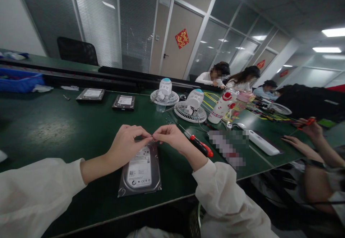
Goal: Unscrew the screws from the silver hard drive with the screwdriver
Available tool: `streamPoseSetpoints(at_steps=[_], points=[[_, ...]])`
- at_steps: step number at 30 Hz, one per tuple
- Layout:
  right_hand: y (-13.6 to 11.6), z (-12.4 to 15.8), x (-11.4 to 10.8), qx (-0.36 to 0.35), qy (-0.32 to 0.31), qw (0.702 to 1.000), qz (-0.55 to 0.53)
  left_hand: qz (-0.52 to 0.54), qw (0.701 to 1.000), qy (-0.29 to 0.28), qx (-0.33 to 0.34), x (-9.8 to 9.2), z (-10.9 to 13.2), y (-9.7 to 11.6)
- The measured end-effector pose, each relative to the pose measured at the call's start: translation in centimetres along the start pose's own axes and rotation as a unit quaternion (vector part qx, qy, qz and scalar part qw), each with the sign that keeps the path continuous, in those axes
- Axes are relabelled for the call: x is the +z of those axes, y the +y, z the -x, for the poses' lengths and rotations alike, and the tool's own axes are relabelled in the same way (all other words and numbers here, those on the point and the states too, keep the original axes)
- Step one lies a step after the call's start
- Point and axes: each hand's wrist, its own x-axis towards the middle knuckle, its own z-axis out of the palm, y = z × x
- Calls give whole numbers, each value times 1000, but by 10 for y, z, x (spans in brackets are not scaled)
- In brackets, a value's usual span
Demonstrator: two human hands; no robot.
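Note:
A hard drive (pixel 141 169) lies label up on the green table in front of me. Over its far end my left hand (pixel 132 137) pinches, thumb and forefinger pressed together. My right hand (pixel 169 136) pinches at the same spot, its fingertips meeting those of the left. A tiny dark thing shows between the fingertips, too small to name. To the right of my right hand rests a red and black screwdriver (pixel 201 145), its shaft pointing away. Small loose screws (pixel 169 119) are scattered on the table beyond my right hand.
Two more hard drives (pixel 91 94) lie farther back on the left. White fan units (pixel 191 108) stand at the back, near a white and red bottle (pixel 221 106). A white power strip (pixel 263 142) lies to the right. At far right a co-worker's hand (pixel 309 128) holds a screwdriver.

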Motion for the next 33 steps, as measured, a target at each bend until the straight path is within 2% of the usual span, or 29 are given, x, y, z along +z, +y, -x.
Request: streamPoseSetpoints(at_steps=[10, 16, 23, 27, 31, 33], points=[[-6, 8, 5, -78, 27, 991, 106, 50, 998, -41, -27, -3, -1, 0], [-2, 6, 3, -82, 12, 992, 95, 37, 998, -48, -14, -3, -3, -4], [6, 1, 2, -92, 26, 993, 75, 63, 996, -59, 6, -4, -6, 0], [3, 1, -1, -98, 30, 990, 98, 66, 997, -44, -3, -4, -6, -1], [-2, 2, -8, -89, 31, 981, 171, 10, 999, -38, -6, -14, -10, -5], [-3, 2, -12, -81, 17, 972, 221, -51, 997, -59, 14, -25, -13, -3]])
